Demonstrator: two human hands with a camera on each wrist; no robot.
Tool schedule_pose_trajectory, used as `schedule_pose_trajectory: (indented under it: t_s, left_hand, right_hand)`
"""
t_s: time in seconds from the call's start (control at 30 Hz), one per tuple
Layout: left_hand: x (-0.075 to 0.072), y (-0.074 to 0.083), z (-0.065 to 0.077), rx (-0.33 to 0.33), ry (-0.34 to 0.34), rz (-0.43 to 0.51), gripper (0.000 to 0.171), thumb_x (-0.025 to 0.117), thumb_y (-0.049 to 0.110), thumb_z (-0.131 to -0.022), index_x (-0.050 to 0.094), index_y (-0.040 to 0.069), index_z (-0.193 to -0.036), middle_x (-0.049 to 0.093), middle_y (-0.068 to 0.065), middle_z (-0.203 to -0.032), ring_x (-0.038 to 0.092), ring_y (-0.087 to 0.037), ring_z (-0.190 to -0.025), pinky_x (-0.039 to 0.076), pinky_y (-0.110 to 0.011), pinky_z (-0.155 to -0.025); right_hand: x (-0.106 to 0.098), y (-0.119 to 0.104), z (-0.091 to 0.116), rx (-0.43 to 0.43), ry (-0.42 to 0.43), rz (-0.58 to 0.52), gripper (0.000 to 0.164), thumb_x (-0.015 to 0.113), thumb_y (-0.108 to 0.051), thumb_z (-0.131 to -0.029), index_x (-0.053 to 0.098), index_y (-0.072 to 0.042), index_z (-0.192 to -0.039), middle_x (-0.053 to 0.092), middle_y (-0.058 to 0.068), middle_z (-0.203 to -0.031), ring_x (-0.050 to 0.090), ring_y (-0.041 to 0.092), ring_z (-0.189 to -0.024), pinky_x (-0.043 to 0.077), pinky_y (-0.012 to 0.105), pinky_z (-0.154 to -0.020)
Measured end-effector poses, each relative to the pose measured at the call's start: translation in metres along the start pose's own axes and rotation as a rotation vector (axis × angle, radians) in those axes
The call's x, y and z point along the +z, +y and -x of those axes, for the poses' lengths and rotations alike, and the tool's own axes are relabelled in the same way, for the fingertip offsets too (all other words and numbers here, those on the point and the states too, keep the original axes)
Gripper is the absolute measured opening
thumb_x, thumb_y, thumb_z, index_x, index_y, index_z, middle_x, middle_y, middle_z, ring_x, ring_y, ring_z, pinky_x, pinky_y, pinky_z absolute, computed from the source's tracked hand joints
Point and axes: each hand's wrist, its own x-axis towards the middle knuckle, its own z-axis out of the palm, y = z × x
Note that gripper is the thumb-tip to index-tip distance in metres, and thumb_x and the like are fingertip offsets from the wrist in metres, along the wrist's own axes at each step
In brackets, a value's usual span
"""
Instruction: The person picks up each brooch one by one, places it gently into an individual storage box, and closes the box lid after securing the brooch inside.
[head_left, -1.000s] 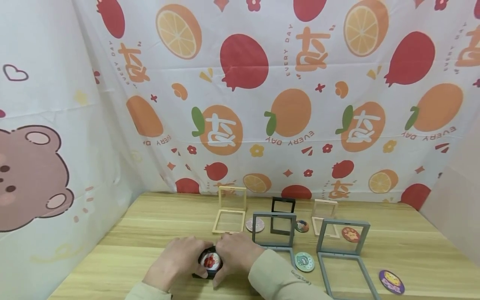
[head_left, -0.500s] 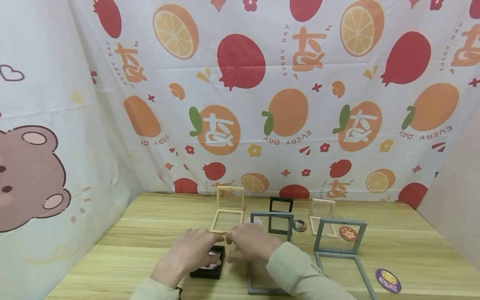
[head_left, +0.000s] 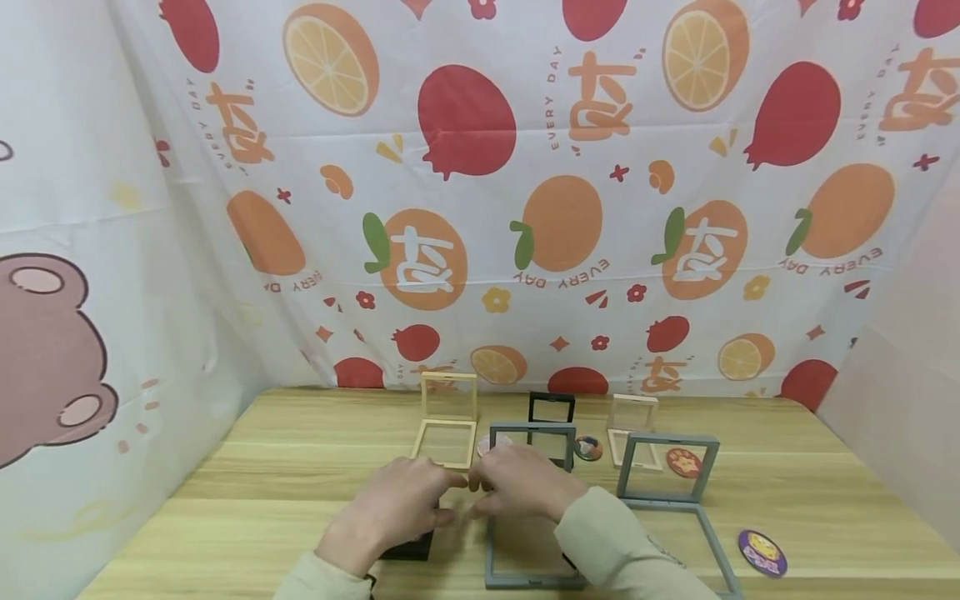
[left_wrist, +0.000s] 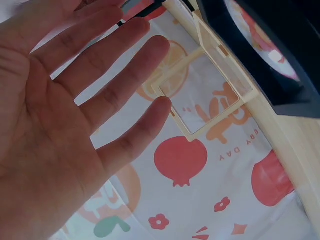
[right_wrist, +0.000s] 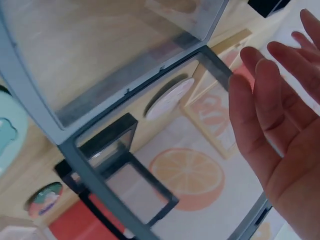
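Observation:
My left hand [head_left: 401, 504] hovers over a small black frame [head_left: 411, 550], covering most of it. Its fingers are extended in the left wrist view, apart from the dark frame [left_wrist: 295, 95], which holds a round white-and-red badge [left_wrist: 260, 37]. My right hand [head_left: 517, 483] is over the upright half of an opened grey frame [head_left: 491, 550]. In the right wrist view its fingers [right_wrist: 242, 115] are loosely bent with nothing in them, next to that grey frame [right_wrist: 95, 187]. The two hands' fingertips nearly meet in the head view.
Behind stand opened frames: yellow [head_left: 444, 443], black [head_left: 552, 408] and pale [head_left: 633, 412]. Another grey frame [head_left: 667, 504] is at right. Round badges lie about: purple [head_left: 762, 552], red [head_left: 684, 462], dark multicoloured [head_left: 588, 448], pale pink [right_wrist: 170, 98] and green [right_wrist: 10, 132].
Both hands held the black frame with its badge a second ago. The right hand has let go and moved right; the left has loosened and lifted rightward. The view has turned slightly right.

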Motion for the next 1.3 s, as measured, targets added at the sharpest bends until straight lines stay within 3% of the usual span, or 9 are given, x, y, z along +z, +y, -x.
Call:
schedule_pose_trajectory:
  t_s: [0.3,0.7,0.83,1.07,1.3]
  left_hand:
    - [0.01,0.006,0.0,-0.002,-0.013,-0.052,0.024,0.087,0.019,-0.079,0.079,0.011,-0.1,0.076,0.001,-0.092,0.071,-0.016,-0.077,0.057,-0.036,-0.067]
    - [0.014,0.013,-0.01,0.035,-0.051,-0.056,0.024,0.088,0.024,-0.076,0.079,0.013,-0.096,0.07,0.007,-0.077,0.059,-0.005,-0.067,0.052,-0.032,-0.061]
    - [0.016,0.014,-0.012,0.051,-0.04,-0.063,0.026,0.089,0.026,-0.075,0.079,0.015,-0.096,0.07,0.008,-0.076,0.061,-0.005,-0.067,0.053,-0.031,-0.062]
    - [0.02,0.015,-0.013,0.075,-0.008,-0.09,0.025,0.089,0.028,-0.072,0.08,0.017,-0.093,0.071,0.009,-0.076,0.06,-0.002,-0.067,0.052,-0.03,-0.064]
    - [0.024,0.016,-0.013,0.08,-0.007,-0.081,0.023,0.09,0.027,-0.07,0.077,0.018,-0.086,0.067,0.011,-0.072,0.059,-0.002,-0.066,0.052,-0.029,-0.063]
  right_hand:
    - [-0.004,0.021,0.014,0.016,-0.002,-0.133,0.016,0.083,-0.023,-0.086,0.077,-0.01,-0.094,0.068,-0.006,-0.085,0.058,0.002,-0.077,0.051,0.024,-0.071]
    - [-0.01,0.031,0.036,0.066,0.023,-0.217,0.019,0.084,-0.022,-0.084,0.078,-0.009,-0.096,0.073,-0.003,-0.089,0.064,0.011,-0.084,0.052,0.029,-0.073]
    - [-0.014,0.035,0.046,0.094,0.039,-0.239,0.019,0.083,-0.023,-0.085,0.078,-0.009,-0.098,0.072,-0.005,-0.089,0.064,0.018,-0.089,0.051,0.032,-0.074]
    - [-0.011,0.045,0.057,0.053,0.073,-0.271,0.019,0.082,-0.019,-0.086,0.078,-0.007,-0.099,0.074,-0.001,-0.09,0.066,0.008,-0.084,0.053,0.032,-0.077]
    - [-0.005,0.056,0.07,0.087,0.061,-0.323,0.015,0.081,-0.016,-0.088,0.077,-0.007,-0.098,0.069,-0.009,-0.084,0.059,0.001,-0.076,0.051,0.027,-0.068]
